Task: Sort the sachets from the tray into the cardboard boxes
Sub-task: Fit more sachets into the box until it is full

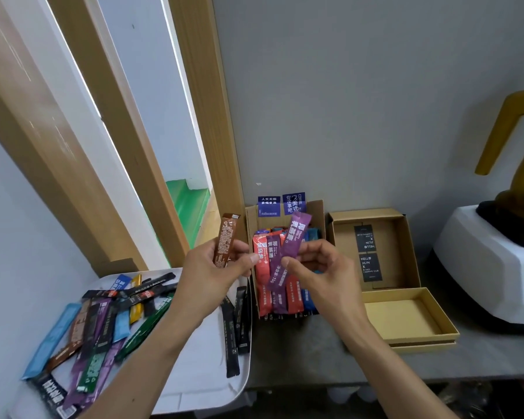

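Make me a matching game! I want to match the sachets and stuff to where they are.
Things:
1. brown sachet
2. raised purple sachet
3. green sachet
4. black packets

Places:
A. lying on the white tray
B. pinched in the right hand
C. inside the open box on the right
D. held in the left hand

Pairs: 1-D, 2-B, 3-A, 4-C
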A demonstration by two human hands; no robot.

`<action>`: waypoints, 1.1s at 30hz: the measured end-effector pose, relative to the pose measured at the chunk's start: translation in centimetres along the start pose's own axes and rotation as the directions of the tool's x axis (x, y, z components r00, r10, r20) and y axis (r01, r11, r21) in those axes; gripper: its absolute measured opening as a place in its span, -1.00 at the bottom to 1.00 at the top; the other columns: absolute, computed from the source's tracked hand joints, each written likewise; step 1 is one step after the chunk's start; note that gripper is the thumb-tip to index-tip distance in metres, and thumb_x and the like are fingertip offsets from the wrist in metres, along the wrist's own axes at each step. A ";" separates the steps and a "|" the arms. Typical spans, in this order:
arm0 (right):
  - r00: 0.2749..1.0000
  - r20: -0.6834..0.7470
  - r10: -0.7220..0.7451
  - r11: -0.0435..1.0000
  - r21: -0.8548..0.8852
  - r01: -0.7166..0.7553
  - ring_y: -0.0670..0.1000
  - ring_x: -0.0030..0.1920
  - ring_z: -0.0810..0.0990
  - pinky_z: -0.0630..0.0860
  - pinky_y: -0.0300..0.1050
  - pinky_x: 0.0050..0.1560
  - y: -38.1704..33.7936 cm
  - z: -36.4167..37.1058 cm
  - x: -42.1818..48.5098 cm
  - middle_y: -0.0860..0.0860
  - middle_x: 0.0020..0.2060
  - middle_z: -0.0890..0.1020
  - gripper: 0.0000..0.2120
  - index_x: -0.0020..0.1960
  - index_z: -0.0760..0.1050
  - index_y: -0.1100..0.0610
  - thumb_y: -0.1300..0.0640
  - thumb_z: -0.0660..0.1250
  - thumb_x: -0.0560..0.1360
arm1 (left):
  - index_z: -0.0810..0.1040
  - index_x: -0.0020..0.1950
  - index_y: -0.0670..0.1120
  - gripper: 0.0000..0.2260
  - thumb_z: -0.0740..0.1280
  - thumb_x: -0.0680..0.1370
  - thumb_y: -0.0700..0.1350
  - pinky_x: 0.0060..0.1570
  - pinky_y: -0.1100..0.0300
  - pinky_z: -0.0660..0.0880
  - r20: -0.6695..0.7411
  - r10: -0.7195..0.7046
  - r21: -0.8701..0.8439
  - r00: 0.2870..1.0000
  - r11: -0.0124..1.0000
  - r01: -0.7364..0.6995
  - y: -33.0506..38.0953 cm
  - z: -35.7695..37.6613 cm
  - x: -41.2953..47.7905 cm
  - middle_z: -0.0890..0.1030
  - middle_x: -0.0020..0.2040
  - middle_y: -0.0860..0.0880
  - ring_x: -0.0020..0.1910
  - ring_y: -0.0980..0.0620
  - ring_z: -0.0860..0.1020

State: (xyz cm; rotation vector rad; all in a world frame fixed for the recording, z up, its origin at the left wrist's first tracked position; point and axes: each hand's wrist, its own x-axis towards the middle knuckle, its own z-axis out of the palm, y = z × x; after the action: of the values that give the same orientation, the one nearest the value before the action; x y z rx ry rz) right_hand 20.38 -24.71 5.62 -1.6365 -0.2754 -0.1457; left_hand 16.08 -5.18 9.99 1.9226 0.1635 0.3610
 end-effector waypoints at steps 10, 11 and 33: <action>0.999 0.041 -0.033 0.967 -0.250 0.042 -0.18 -0.15 0.68 0.66 -0.20 -0.14 1.6 1.0 0.3 -0.12 -0.19 0.70 -0.79 -0.05 0.61 -0.05 0.00 0.61 0.41 | 0.66 0.02 -0.02 -0.86 0.53 0.51 -0.04 -0.35 0.26 0.58 -0.018 0.008 0.037 1.000 0.999 -0.007 -0.2 0.9 0.9 0.72 -0.20 -0.07 -0.47 0.07 0.60; 0.998 0.058 -0.033 0.969 -0.245 0.046 -0.17 -0.15 0.68 0.65 -0.20 -0.13 1.5 1.0 0.3 -0.11 -0.20 0.70 -0.79 -0.05 0.61 -0.04 0.01 0.61 0.41 | 0.67 0.05 0.00 -0.84 0.53 0.51 -0.01 -0.35 0.26 0.57 -0.007 0.016 0.039 1.000 0.999 -0.016 -0.1 0.9 1.0 0.72 -0.20 -0.07 -0.49 0.09 0.59; 0.975 -0.107 0.195 0.969 -0.130 -0.208 -0.14 -0.13 0.74 0.62 -0.29 -0.29 2.6 -14.0 4.3 -0.04 -0.09 0.74 -0.86 0.04 0.64 0.03 0.15 0.52 0.50 | 0.41 0.13 -0.15 -0.85 0.18 0.71 -0.07 -0.53 0.23 0.39 0.354 -0.128 -0.529 0.926 0.790 0.311 6.0 11.0 1.9 0.54 -0.20 -0.12 -0.42 0.05 0.49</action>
State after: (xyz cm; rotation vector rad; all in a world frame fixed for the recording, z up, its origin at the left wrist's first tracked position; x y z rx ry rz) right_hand 26.24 -38.44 5.44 -1.7814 -0.0260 -0.0884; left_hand 21.09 -16.62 12.16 1.3059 0.0643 -0.0540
